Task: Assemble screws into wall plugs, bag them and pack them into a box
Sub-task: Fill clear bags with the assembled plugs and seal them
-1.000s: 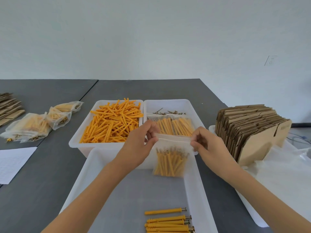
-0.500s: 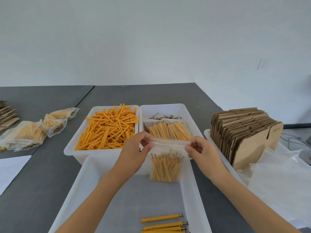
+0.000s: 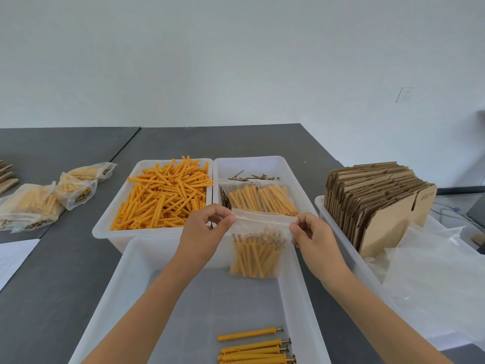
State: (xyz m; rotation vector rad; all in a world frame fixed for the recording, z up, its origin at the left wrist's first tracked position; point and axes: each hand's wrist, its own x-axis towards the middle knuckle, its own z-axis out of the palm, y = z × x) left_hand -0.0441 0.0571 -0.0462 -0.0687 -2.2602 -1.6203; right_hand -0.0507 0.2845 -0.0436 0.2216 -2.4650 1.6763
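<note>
A clear zip bag (image 3: 258,248) full of orange wall plugs with screws hangs upright over the near white tray (image 3: 136,279). My left hand (image 3: 203,236) pinches the bag's top left corner. My right hand (image 3: 313,237) pinches its top right corner. Several assembled plugs with screws (image 3: 253,348) lie at the tray's near end. Behind it, one bin (image 3: 105,227) holds loose orange plugs (image 3: 164,198). The neighbouring bin (image 3: 288,169) holds loose screws (image 3: 252,176) and two filled bags (image 3: 259,197).
Flat cardboard boxes (image 3: 378,200) stand in a tray on the right, beside empty clear bags (image 3: 435,274). Filled bags (image 3: 49,198) lie on the grey table at the left, near a white paper sheet (image 3: 13,258) and more flat cardboard (image 3: 6,174).
Both hands have kept pinching the bag's top corners. The bag with its plugs has stayed hanging over the near tray; the view has shifted slightly.
</note>
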